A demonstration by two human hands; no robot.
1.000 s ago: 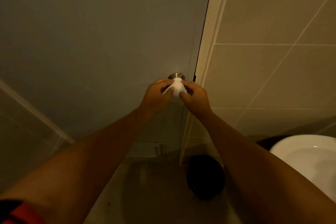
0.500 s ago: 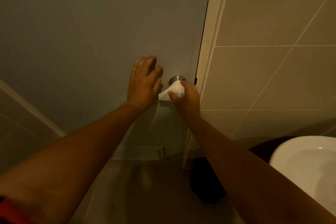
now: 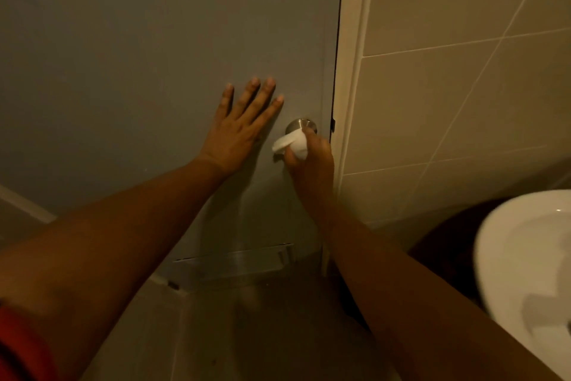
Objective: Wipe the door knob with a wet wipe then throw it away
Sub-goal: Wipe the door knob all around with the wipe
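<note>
A round metal door knob sits near the right edge of a grey door. My right hand is closed around the knob from below, pressing a bunched white wet wipe against it. A loose flap of the wipe sticks out to the left. The lower part of the knob is hidden by the wipe and my fingers. My left hand lies flat on the door just left of the knob, fingers spread and pointing up, holding nothing.
A pale door frame and a beige tiled wall stand to the right. A white basin juts in at the lower right. A dark object lies below it. A vent grille runs along the door's bottom.
My left hand has let go of the wipe, moved up and to the left, and flattened against the door. My right hand alone stays on the knob with the wipe.
</note>
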